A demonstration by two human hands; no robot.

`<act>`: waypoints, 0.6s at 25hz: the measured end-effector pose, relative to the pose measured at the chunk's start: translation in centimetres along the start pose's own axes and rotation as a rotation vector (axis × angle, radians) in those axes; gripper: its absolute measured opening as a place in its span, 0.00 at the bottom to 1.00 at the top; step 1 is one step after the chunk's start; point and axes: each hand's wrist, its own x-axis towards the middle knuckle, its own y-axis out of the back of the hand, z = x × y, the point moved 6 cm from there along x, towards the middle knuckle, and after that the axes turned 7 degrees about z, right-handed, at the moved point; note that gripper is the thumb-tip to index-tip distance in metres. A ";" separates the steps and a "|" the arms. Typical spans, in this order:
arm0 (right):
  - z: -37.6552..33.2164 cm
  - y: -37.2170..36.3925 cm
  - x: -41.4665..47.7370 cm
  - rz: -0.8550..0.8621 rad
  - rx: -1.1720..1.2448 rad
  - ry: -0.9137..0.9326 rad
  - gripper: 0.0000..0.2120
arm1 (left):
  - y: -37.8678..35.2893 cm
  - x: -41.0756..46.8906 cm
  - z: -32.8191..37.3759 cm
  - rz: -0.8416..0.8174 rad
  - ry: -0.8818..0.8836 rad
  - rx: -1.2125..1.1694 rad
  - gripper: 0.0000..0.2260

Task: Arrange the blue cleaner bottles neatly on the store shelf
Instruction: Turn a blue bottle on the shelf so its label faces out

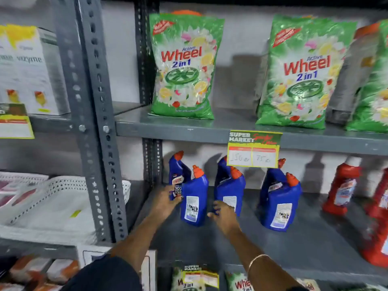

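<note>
Several blue cleaner bottles with orange caps stand in pairs on the grey lower shelf (231, 248). The front left bottle (194, 198) shows its back label, and a rear bottle (176, 175) stands behind it. A middle pair (230, 185) and a right pair (279, 202) stand further right. My left hand (165, 201) touches the left side of the front left bottle, fingers spread. My right hand (223, 215) reaches between that bottle and the base of the middle pair, fingers apart and blurred, holding nothing.
Red cleaner bottles (344, 185) stand at the right end of the same shelf. Green detergent bags (184, 66) sit on the shelf above, where a price tag (254, 150) hangs. A slotted grey upright (92, 122) borders the left, with white trays (52, 196) beyond.
</note>
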 end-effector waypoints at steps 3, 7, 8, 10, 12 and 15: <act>-1.1 -2.5 1.8 -0.093 0.142 -0.027 0.15 | -1.4 4.1 -0.3 -0.245 0.018 -0.099 0.24; -2.0 -3.4 3.3 -0.011 0.084 -0.035 0.23 | -4.1 6.6 0.0 -0.484 -0.049 0.076 0.26; -2.3 -3.2 3.2 0.004 0.060 -0.039 0.27 | -4.4 6.7 0.4 -0.476 -0.074 0.127 0.27; -2.3 -3.1 3.5 0.036 0.089 -0.017 0.28 | -4.4 6.5 1.3 -0.469 -0.125 0.165 0.26; -2.5 -2.8 3.9 -0.023 0.203 0.004 0.20 | -3.8 6.6 2.0 -0.453 -0.124 0.155 0.24; -3.4 -2.4 3.7 -0.024 0.320 -0.029 0.11 | -2.9 7.2 2.2 -0.330 -0.087 0.194 0.14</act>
